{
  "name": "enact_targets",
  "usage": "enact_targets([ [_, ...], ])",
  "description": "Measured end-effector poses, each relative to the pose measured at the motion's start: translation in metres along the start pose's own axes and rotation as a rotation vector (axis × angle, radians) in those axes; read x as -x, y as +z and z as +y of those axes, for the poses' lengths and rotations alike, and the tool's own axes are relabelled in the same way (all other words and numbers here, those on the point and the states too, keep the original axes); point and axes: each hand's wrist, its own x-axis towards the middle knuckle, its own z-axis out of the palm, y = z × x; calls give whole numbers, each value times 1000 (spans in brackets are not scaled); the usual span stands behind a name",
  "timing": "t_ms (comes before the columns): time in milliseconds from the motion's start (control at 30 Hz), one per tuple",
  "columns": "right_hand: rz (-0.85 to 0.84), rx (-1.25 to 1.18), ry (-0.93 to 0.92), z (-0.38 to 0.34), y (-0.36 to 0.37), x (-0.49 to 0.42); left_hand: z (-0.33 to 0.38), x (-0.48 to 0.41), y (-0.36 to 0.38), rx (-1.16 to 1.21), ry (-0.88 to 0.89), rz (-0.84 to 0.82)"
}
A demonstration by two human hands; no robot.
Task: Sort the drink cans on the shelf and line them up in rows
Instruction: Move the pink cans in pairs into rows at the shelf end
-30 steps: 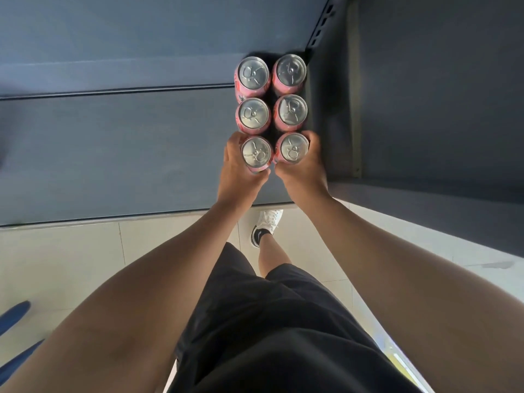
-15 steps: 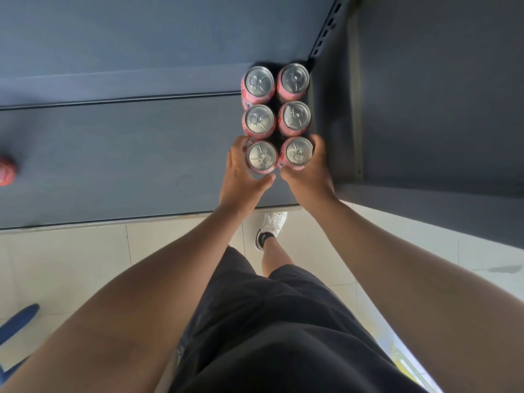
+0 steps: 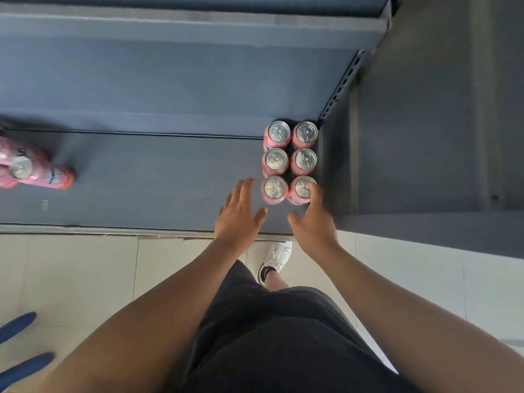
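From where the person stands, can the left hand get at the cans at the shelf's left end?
Probably yes, with a sideways stretch or a step. The left hand holds nothing, and no can stands on the shelf between it and the left-end cans.

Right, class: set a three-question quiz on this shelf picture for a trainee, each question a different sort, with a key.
1. How many cans stand in the block at the right end of the shelf?
2. True or false: the left hand holds no can.
3. The loose cans are: A at the shelf's far left; B on the floor; C atop the block.
Key: 1 six; 2 true; 3 A.
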Motion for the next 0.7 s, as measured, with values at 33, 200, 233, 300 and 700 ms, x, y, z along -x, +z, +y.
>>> enact_targets([
  [33, -6, 49, -36, -2, -1, 3, 1, 5, -4, -66, -6, 15],
  [200, -44, 322, -208, -21, -3, 13, -3, 32, -24, -319, -51, 99],
  [233, -49, 380, -248, -28, -2, 16, -5, 37, -28, -348, -66, 113],
  [300, -50, 489, -323, -41, 1, 20, -9, 46, -37, -395, -98, 129],
  [700, -84, 732, -572, -115, 59, 74, -72, 115, -86, -494, -276, 138],
])
